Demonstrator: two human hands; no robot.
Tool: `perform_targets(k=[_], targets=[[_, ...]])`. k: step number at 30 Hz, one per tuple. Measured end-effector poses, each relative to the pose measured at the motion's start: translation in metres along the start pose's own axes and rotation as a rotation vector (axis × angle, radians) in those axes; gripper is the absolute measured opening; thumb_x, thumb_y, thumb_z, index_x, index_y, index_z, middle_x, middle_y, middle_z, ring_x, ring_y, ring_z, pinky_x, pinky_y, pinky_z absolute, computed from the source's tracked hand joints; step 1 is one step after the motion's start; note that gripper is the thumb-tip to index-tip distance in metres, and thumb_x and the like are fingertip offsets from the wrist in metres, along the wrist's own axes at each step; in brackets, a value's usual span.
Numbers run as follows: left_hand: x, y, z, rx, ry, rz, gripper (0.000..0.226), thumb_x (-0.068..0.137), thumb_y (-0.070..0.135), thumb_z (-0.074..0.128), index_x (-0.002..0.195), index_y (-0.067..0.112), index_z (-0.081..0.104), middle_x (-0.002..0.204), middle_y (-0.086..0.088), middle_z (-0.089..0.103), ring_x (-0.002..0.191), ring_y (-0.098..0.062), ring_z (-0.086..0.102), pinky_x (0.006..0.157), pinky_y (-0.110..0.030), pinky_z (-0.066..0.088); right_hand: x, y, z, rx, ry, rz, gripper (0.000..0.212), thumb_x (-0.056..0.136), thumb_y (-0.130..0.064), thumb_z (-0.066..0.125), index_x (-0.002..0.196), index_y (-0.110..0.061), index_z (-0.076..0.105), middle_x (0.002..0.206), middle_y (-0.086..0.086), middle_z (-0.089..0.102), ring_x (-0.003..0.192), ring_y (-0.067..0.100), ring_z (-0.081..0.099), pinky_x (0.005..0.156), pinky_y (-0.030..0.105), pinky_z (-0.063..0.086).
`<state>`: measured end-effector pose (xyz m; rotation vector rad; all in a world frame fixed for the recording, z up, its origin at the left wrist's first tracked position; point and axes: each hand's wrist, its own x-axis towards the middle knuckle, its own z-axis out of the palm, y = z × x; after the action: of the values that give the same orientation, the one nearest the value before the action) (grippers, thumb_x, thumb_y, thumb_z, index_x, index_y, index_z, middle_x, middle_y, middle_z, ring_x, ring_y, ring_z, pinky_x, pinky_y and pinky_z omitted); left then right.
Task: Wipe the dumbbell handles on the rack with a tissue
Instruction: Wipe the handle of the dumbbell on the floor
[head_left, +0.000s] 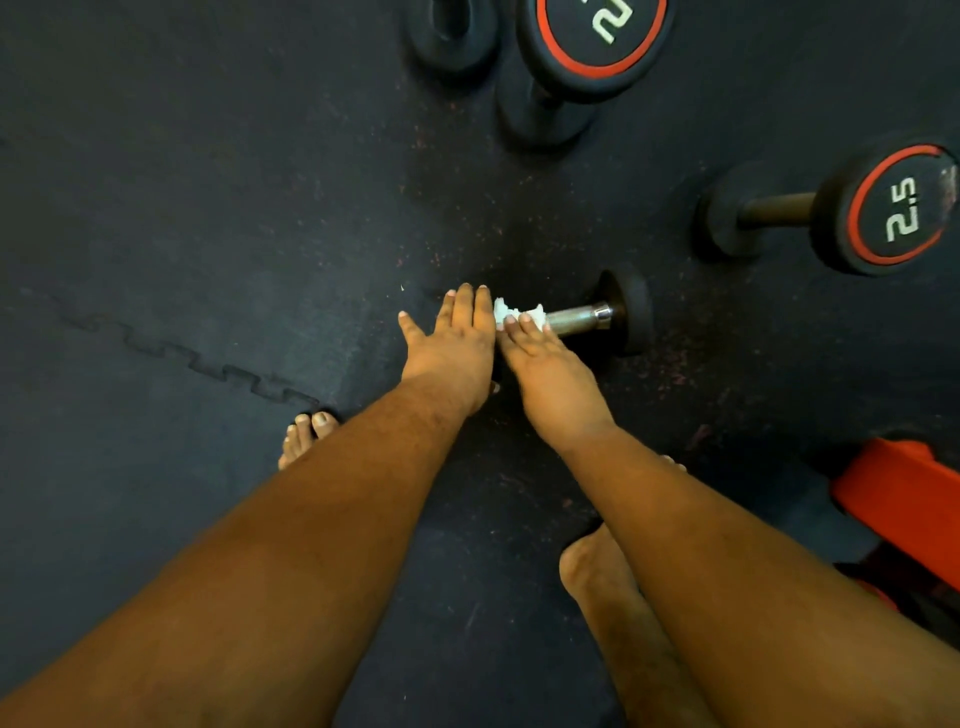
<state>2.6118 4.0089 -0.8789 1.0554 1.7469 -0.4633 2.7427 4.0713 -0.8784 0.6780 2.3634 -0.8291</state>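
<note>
White tissue (517, 313) pressed on dumbbell handle (579, 318) by right hand (545, 364), fingers curled over; left hand (452, 338) flat beside, fingers straight. Two dumbbells (831, 208) beyond handle seemingly unwiped.

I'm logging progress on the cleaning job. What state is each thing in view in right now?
Left hand: fingers straight, laid flat over one end of the dumbbell.
Right hand: presses the tissue onto the handle.
Tissue: crumpled, on the handle.
Dumbbell being wiped: lying on the floor mat, metal handle partly bare.
Dumbbell marked 2.5: lying on the mat, untouched.
</note>
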Motion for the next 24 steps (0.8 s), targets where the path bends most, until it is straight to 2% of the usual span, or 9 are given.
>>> perform_targets(k=[2, 4, 5, 7, 9, 10, 15, 20, 24], targets=[[0.0, 0.0, -0.002, 0.006, -0.003, -0.001, 0.114, 0.093, 0.039, 0.07, 0.159, 0.011, -0.017, 0.169, -0.009, -0.014, 0.157, -0.026, -0.009, 0.118, -0.074, 0.009, -0.018, -0.001, 0.015, 0.122, 0.082, 0.045, 0.059, 0.101, -0.002, 0.041, 0.157, -0.014, 0.028, 0.164, 0.007, 0.026, 0.153, 0.019, 0.019, 0.121, 0.026, 0.004], [0.001, 0.0, -0.004, 0.002, -0.006, -0.006, 0.117, 0.09, 0.041, 0.073, 0.159, 0.011, -0.016, 0.17, -0.01, -0.012, 0.157, -0.027, -0.007, 0.117, -0.074, 0.01, -0.034, -0.006, 0.03, 0.44, 0.232, 0.296, 0.049, 0.102, -0.005, 0.046, 0.149, -0.017, 0.046, 0.147, 0.009, 0.053, 0.137, 0.022, 0.048, 0.118, 0.03, 0.032], [0.001, 0.0, -0.004, -0.002, -0.008, -0.008, 0.118, 0.09, 0.042, 0.074, 0.159, 0.011, -0.016, 0.17, -0.01, -0.011, 0.157, -0.027, -0.007, 0.117, -0.074, 0.01, -0.036, -0.011, 0.036, 0.683, 0.33, 0.51, 0.044, 0.102, -0.008, 0.047, 0.145, -0.018, 0.052, 0.137, 0.008, 0.062, 0.126, 0.022, 0.057, 0.112, 0.034, 0.042], [0.001, 0.0, -0.002, 0.009, 0.0, -0.01, 0.118, 0.09, 0.043, 0.073, 0.159, 0.01, -0.016, 0.17, -0.01, -0.011, 0.157, -0.027, -0.006, 0.117, -0.075, 0.011, -0.026, -0.02, 0.035, 1.373, 0.526, 0.91, 0.038, 0.104, -0.01, 0.047, 0.141, -0.013, 0.056, 0.133, 0.009, 0.064, 0.121, 0.021, 0.061, 0.11, 0.038, 0.045], [0.0, 0.001, 0.003, 0.03, 0.023, -0.007, 0.116, 0.091, 0.043, 0.072, 0.159, 0.009, -0.016, 0.17, -0.011, -0.011, 0.158, -0.027, -0.005, 0.116, -0.075, 0.012, -0.004, -0.019, 0.027, 1.954, 0.706, 1.071, 0.035, 0.105, -0.006, 0.045, 0.139, -0.007, 0.055, 0.133, 0.017, 0.063, 0.122, 0.026, 0.061, 0.109, 0.042, 0.047], [-0.001, 0.001, 0.005, 0.039, 0.04, -0.007, 0.116, 0.091, 0.043, 0.071, 0.159, 0.009, -0.016, 0.17, -0.012, -0.011, 0.158, -0.027, -0.005, 0.117, -0.075, 0.012, 0.008, -0.014, 0.021, 2.102, 0.783, 1.109, 0.034, 0.105, -0.004, 0.045, 0.137, -0.004, 0.055, 0.132, 0.02, 0.062, 0.122, 0.029, 0.061, 0.108, 0.044, 0.047], [0.0, 0.002, 0.012, 0.037, 0.072, -0.015, 0.117, 0.091, 0.044, 0.072, 0.159, 0.008, -0.016, 0.17, -0.012, -0.009, 0.158, -0.027, -0.004, 0.117, -0.075, 0.012, 0.044, 0.011, -0.003, 2.377, 0.935, 1.171, 0.019, 0.099, -0.004, 0.051, 0.112, -0.002, 0.064, 0.124, 0.018, 0.066, 0.121, 0.031, 0.061, 0.112, 0.045, 0.042], [0.001, 0.002, 0.016, 0.042, 0.085, -0.014, 0.117, 0.09, 0.044, 0.072, 0.158, 0.008, -0.016, 0.169, -0.012, -0.009, 0.158, -0.026, -0.004, 0.116, -0.075, 0.012, 0.04, 0.01, -0.009, 2.365, 0.977, 1.144, 0.033, 0.094, -0.009, 0.059, 0.126, -0.003, 0.062, 0.127, 0.016, 0.066, 0.117, 0.027, 0.063, 0.111, 0.041, 0.044], [0.001, 0.002, 0.015, 0.035, 0.087, -0.018, 0.117, 0.091, 0.043, 0.072, 0.158, 0.007, -0.016, 0.169, -0.012, -0.01, 0.158, -0.027, -0.003, 0.116, -0.075, 0.012, 0.037, 0.007, -0.015, 2.358, 1.008, 1.185, 0.024, 0.091, -0.011, 0.066, 0.114, -0.005, 0.065, 0.115, 0.011, 0.07, 0.107, 0.023, 0.067, 0.104, 0.036, 0.049]])
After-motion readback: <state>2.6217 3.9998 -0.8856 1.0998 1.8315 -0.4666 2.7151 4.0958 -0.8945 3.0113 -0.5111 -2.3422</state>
